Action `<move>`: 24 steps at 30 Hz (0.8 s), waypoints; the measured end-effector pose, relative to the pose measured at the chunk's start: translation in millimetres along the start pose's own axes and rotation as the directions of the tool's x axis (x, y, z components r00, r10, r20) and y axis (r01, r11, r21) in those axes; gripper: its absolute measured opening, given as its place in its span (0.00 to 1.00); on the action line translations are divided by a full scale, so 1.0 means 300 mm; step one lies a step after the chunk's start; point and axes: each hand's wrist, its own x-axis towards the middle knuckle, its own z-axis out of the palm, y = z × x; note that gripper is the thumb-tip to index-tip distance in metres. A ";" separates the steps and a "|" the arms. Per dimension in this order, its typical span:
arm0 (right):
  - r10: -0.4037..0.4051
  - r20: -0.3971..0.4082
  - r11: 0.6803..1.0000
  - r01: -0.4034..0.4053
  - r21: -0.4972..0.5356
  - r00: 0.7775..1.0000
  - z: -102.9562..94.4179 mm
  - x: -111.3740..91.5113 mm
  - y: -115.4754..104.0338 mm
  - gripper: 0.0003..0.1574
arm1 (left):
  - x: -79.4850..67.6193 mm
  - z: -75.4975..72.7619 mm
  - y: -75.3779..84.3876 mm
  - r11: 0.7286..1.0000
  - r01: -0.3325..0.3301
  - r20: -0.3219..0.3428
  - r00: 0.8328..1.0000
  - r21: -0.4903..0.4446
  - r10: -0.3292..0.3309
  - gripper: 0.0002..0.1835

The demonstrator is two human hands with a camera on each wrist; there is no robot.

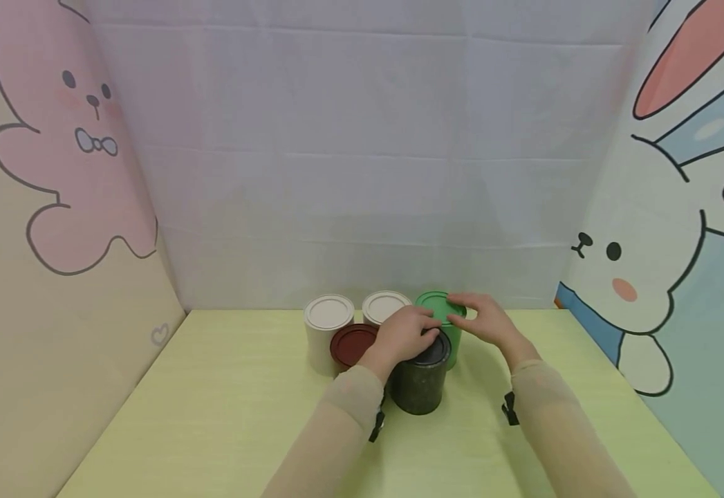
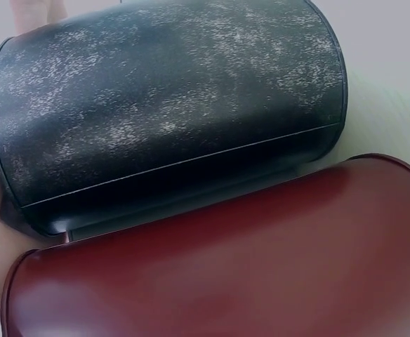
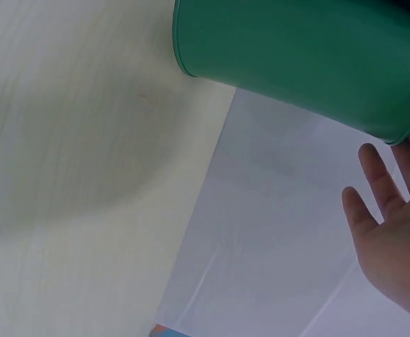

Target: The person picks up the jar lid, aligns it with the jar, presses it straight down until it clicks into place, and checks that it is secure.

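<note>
Five... several lidded cans stand grouped at the back of the table. My left hand (image 1: 402,335) lies over the lid of the black can (image 1: 419,387), its fingers reaching towards the green can (image 1: 453,349). In the left wrist view, the black can's scuffed side (image 2: 170,105) runs alongside the red can (image 2: 226,274), with part of the hand at their lid ends. My right hand (image 1: 489,321) is at the right edge of the green lid, fingers and thumb spread. The right wrist view has its fingertips (image 3: 371,156) extended beside the green can's lid end, partly out of frame.
Two white cans (image 1: 329,313) stand behind the red one, against the pale back curtain (image 1: 362,194). Side panels with a pink cartoon animal (image 1: 88,180) and a white rabbit (image 1: 642,277) flank the yellow-green table (image 1: 231,415).
</note>
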 end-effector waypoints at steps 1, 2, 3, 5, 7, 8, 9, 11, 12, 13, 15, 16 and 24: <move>-0.006 0.002 1.000 0.006 -0.017 1.000 -0.003 -0.001 -0.002 0.28 | -0.001 -0.001 0.001 1.000 -0.003 0.001 1.000 -0.005 0.003 0.17; -0.013 0.005 0.999 0.013 -0.040 1.000 -0.005 -0.001 -0.005 0.28 | -0.001 -0.001 0.003 1.000 -0.008 0.002 1.000 -0.007 0.008 0.17; -0.014 0.008 0.997 0.015 -0.073 1.000 -0.008 -0.002 -0.007 0.27 | -0.001 -0.002 0.004 1.000 -0.012 0.005 1.000 -0.009 0.012 0.17; -0.011 0.019 0.990 0.014 -0.140 1.000 -0.015 -0.002 -0.015 0.27 | -0.002 -0.005 0.006 1.000 -0.018 0.010 1.000 -0.014 0.019 0.17; -0.004 0.030 0.981 0.009 -0.195 1.000 -0.021 -0.001 -0.023 0.27 | -0.003 -0.008 0.008 1.000 -0.019 0.012 1.000 -0.014 0.019 0.17; -0.001 0.035 0.976 0.008 -0.219 0.999 -0.023 0.001 -0.027 0.27 | -0.003 -0.009 0.008 1.000 -0.019 0.012 1.000 -0.009 0.019 0.17; 0.003 0.040 0.971 0.007 -0.241 0.999 -0.025 0.003 -0.030 0.27 | -0.002 -0.011 0.008 1.000 -0.017 0.011 1.000 -0.008 0.017 0.17; 0.002 0.049 0.965 0.011 -0.261 0.999 -0.030 0.006 -0.034 0.27 | -0.001 -0.014 0.008 1.000 -0.013 0.011 1.000 -0.006 0.013 0.17; 0.006 0.052 0.965 0.008 -0.263 0.999 -0.030 0.009 -0.036 0.28 | -0.001 -0.015 0.007 1.000 -0.012 0.010 1.000 -0.004 0.012 0.17; 0.007 0.055 0.963 0.008 -0.270 0.998 -0.031 0.010 -0.036 0.28 | 0.000 -0.016 0.006 1.000 -0.011 0.013 1.000 -0.002 0.011 0.17; 0.018 0.061 0.959 0.000 -0.284 0.998 -0.032 0.013 -0.038 0.28 | 0.001 -0.018 0.005 1.000 -0.012 0.015 1.000 -0.001 0.012 0.17; 0.021 0.065 0.956 -0.001 -0.292 0.998 -0.032 0.014 -0.039 0.28 | 0.002 -0.017 0.004 1.000 -0.013 0.017 1.000 -0.001 0.013 0.17; 0.021 0.096 0.935 0.015 -0.355 0.995 -0.036 0.021 -0.062 0.26 | 0.002 -0.011 -0.003 1.000 -0.020 0.019 1.000 -0.006 0.020 0.17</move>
